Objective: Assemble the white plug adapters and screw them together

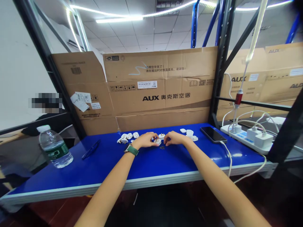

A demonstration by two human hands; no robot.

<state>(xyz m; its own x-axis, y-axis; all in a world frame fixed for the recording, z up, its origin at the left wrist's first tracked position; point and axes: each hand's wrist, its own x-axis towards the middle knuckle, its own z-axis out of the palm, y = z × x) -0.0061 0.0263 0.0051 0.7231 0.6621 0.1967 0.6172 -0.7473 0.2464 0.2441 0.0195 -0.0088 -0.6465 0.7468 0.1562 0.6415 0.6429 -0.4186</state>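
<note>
My left hand (147, 140), with a green-strapped watch at the wrist, is closed on a white plug part (157, 142) that shows metal pins. My right hand (174, 138) is just to its right, fingers bent down and drawn together. Whatever those fingertips hold, if anything, is too small to make out. Several small dark screws (162, 147) lie on the blue tabletop between the hands. Behind them sits another white plug piece (161, 136). A group of white plug parts (123, 138) lies left of my left hand, and smooth white covers (189, 133) lie beyond my right forearm.
A black phone (213, 134) with a white cable is at the right, near a power strip (246, 138) with chargers. A screwdriver with a red collar (238, 97) hangs above it. A water bottle (55, 148) and dark pen (91, 149) are at left. Cardboard (163, 116) stands behind.
</note>
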